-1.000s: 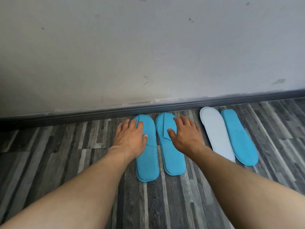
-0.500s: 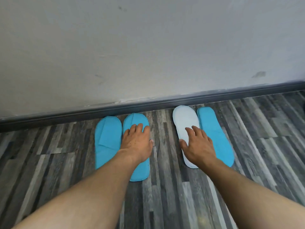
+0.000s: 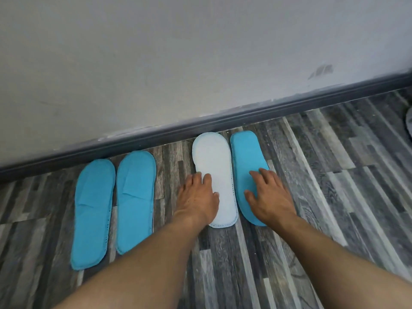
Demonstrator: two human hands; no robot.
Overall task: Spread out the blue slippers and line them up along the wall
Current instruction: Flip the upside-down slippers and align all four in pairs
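Observation:
Two pairs of flat slippers lie on the floor with their toes toward the wall (image 3: 178, 63). On the left, two blue slippers (image 3: 92, 210) (image 3: 134, 204) lie side by side, face up, untouched. On the right, one slipper lies sole up, showing its white underside (image 3: 217, 166), beside a blue slipper (image 3: 246, 166). My left hand (image 3: 198, 197) rests flat on the white-soled slipper's left edge, fingers straight. Spread flat, my right hand (image 3: 269, 192) presses on the right blue slipper.
A dark grey skirting board (image 3: 156, 132) runs along the foot of the wall. The floor (image 3: 323, 197) is grey wood-pattern planks. A pale grey object (image 3: 409, 123) shows at the right edge.
My left hand has left the left pair and moved onto the white-soled slipper. My right hand shifted from that slipper onto the blue one beside it. The view swung right.

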